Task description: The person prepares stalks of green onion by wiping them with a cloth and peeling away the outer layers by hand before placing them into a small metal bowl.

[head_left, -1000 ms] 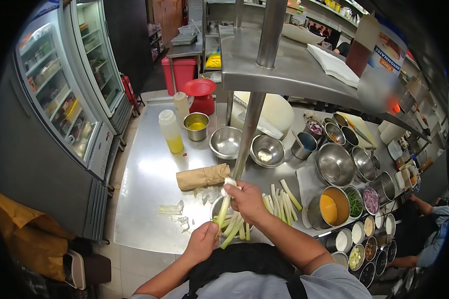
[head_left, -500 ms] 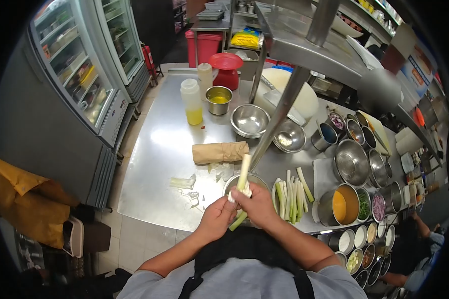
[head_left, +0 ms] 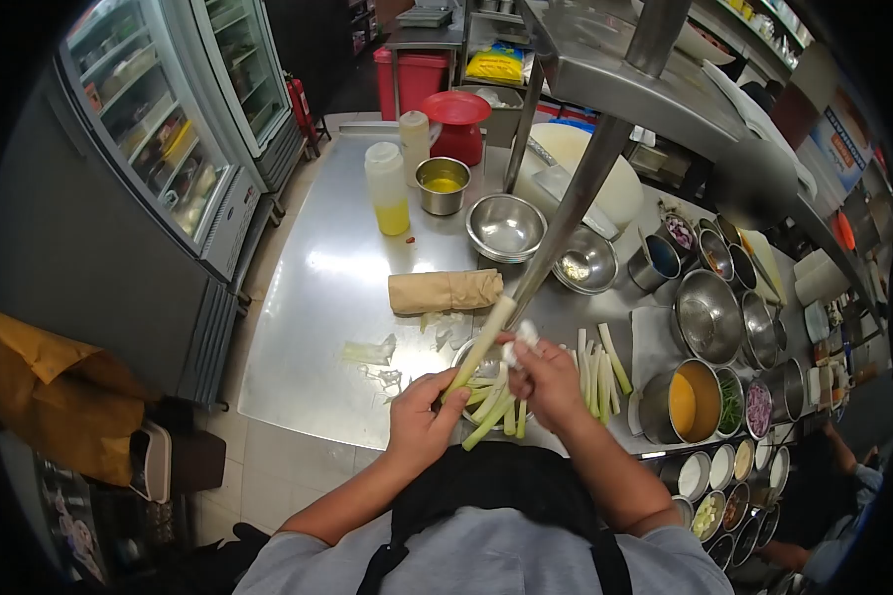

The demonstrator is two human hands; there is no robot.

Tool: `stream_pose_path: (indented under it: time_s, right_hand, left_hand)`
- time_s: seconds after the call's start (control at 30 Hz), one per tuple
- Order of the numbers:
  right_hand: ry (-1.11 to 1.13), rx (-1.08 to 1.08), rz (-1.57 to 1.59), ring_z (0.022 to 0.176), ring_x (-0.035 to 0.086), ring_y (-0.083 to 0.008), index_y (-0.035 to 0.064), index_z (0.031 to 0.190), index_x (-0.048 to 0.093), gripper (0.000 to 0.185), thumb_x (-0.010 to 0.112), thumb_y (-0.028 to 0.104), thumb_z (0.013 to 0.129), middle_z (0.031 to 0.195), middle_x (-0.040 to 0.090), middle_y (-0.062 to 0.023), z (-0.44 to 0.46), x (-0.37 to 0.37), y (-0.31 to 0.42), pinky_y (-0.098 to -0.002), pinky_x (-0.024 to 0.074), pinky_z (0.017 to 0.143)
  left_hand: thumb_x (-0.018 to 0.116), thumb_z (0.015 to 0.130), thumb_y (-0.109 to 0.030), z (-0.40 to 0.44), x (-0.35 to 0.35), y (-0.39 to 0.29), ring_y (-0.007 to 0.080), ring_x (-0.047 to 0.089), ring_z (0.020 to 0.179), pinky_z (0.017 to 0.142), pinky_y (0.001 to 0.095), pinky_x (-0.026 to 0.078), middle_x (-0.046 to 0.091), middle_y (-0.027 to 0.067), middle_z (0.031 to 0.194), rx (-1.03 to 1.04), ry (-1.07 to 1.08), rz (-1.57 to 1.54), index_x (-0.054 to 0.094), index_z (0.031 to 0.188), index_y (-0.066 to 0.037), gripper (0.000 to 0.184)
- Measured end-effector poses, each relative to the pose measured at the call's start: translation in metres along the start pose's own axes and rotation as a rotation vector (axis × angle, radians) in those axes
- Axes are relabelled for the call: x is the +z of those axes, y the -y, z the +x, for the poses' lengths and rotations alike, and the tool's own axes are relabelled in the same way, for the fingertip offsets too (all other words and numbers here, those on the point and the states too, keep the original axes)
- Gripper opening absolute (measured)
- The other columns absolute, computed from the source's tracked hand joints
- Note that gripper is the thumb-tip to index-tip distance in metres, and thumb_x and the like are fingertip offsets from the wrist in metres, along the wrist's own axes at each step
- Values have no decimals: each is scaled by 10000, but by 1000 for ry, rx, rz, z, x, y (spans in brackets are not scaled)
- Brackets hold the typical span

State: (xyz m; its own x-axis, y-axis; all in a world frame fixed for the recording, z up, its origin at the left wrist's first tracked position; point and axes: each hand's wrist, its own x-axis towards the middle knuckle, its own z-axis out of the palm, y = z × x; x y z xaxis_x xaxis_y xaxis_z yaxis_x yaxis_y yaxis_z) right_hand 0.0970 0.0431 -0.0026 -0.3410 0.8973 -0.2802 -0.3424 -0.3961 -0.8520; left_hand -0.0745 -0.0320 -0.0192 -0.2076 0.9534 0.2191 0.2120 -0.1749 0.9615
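Note:
My left hand (head_left: pixel 422 418) is closed around the green lower end of a leek stalk (head_left: pixel 485 337), whose pale end slants up and away. Just to its right, my right hand (head_left: pixel 551 385) pinches a crumpled white cloth or paper towel (head_left: pixel 523 342), apart from the upper stalk. Beneath both hands, a metal bowl (head_left: pixel 463 354) holds several green-and-white leek pieces (head_left: pixel 496 412); the hands partly cover it. More leek stalks (head_left: pixel 605 372) lie on the steel table right of my right hand.
A brown paper-wrapped bundle (head_left: pixel 445 293) lies beyond my hands, with leek peelings (head_left: pixel 372 352) to the left. Farther back stand a squeeze bottle (head_left: pixel 387 188), steel bowls (head_left: pixel 506 226) and a shelf post (head_left: pixel 571 213). A pot of orange liquid (head_left: pixel 687 402) stands at right.
My right hand has come off the stalk and moved right with the white cloth. The left hand has shifted slightly left, still gripping the leek, which now tilts more. The bowl's leek pieces show more.

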Motion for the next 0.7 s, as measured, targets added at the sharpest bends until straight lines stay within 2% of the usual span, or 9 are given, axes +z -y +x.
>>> stream_pose_path:
  time_s: [0.07,0.13,0.27,0.33,0.43,0.53,0.57,0.6,0.7]
  right_hand:
    - [47,34,-26,524,407,-45,-9,1135,599,268,566,183,951,698,521,30,-7,8,-10,-199,320,472]
    - [166,-18,-126,615,457,-31,-5,1146,599,280,577,195,951,746,553,32,-19,22,-10,-181,351,532]
    - [170,-122,-243,674,463,-20,7,1129,613,262,595,192,943,778,563,33,-16,24,-14,-176,356,566]
    - [56,-69,-234,702,508,-27,26,1093,638,236,616,195,929,801,602,20,-17,20,-14,-189,398,590]
    - [-65,-93,-274,676,522,-33,33,1054,652,220,636,202,914,793,630,11,-17,8,-8,-212,426,586]
    - [-312,-177,-551,573,491,-56,25,964,673,237,680,245,876,701,609,15,-14,-29,14,-250,409,516]
    - [-337,-72,-861,639,573,-81,5,932,678,274,694,266,850,741,657,-48,-10,-62,31,-252,458,577]
    - [-289,-91,-815,730,647,-157,-35,951,669,352,689,291,819,808,681,-146,-6,-100,34,-295,499,653]
    - [-414,94,-1150,785,671,-268,-75,979,655,420,670,301,794,836,676,-213,-12,-161,39,-357,513,717]
  left_hand:
    - [681,850,-142,2,5,-2,153,589,648,612,258,470,632,85,767,123,-86,77,661,976,20,206]
    - [769,754,-89,1,9,-1,67,530,620,558,208,433,639,43,784,30,-118,48,688,937,-3,218]
    - [791,718,-76,-2,9,4,72,528,602,539,207,424,629,42,761,-37,-121,57,695,935,-15,245]
    - [803,712,-108,-2,9,3,81,525,578,532,208,421,616,43,736,121,-41,210,694,931,-12,262]
    - [804,711,-186,-5,15,-6,152,547,552,517,271,437,585,54,682,123,88,195,688,956,-13,322]
    - [799,710,-248,2,12,-9,191,579,650,609,307,481,612,89,849,128,195,216,633,1112,-13,495]
    - [788,717,-267,5,7,-8,211,590,692,650,324,494,616,108,921,173,191,292,607,1164,-13,545]
    - [751,745,-291,9,0,2,268,601,813,754,367,497,603,142,1029,36,230,341,574,1202,-8,565]
    - [714,775,-276,20,-17,33,311,600,890,800,390,488,608,163,1043,1,197,531,584,1182,-3,507]
